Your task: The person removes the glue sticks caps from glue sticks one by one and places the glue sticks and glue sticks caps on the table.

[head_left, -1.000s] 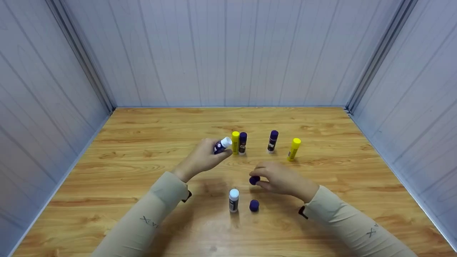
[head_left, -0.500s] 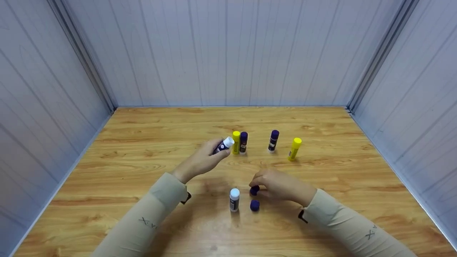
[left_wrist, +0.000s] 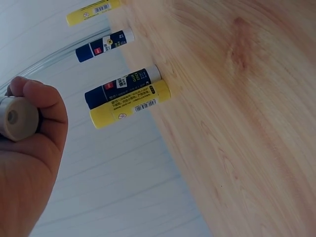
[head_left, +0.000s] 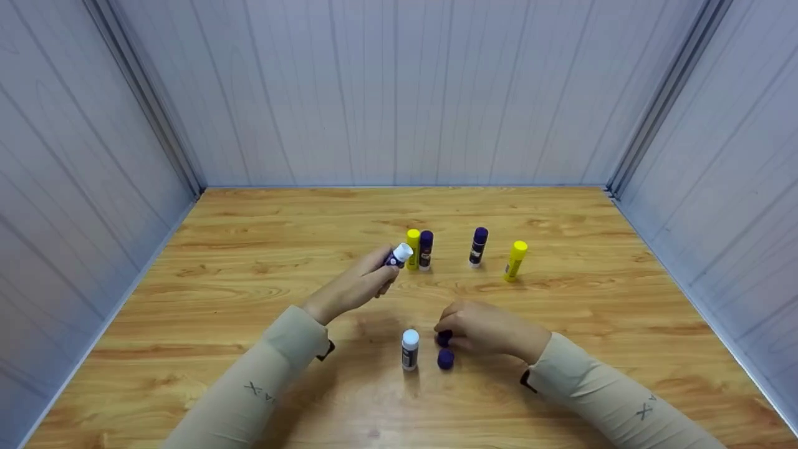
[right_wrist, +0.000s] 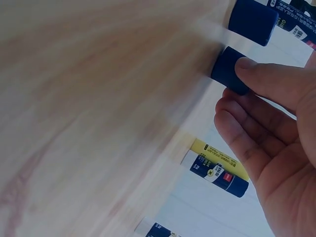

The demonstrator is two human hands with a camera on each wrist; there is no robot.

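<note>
A: Glue stick (head_left: 396, 256), uncapped, sits in the left hand (head_left: 360, 282), fingers wrapped round its barrel above the table (head_left: 218, 262). Light, stiff plastic, probably slick; grip mid-barrel.

B: And the right hand (head_left: 486, 327)?

A: Its fingertips pinch a purple cap (head_left: 444, 338) at the table. Just below them lie a second cap (head_left: 445, 358) and another uncapped stick (head_left: 409, 349); four capped sticks (head_left: 426, 249) stand beyond the left fingers, crowding that side.

The right hand (head_left: 483, 327) is lowering the blue cap (head_left: 444, 338) toward the table (head_left: 249, 280), beside another cap (head_left: 445, 359). The left hand (head_left: 358, 284) is tilting its glue stick (head_left: 399, 255) slightly.
</note>
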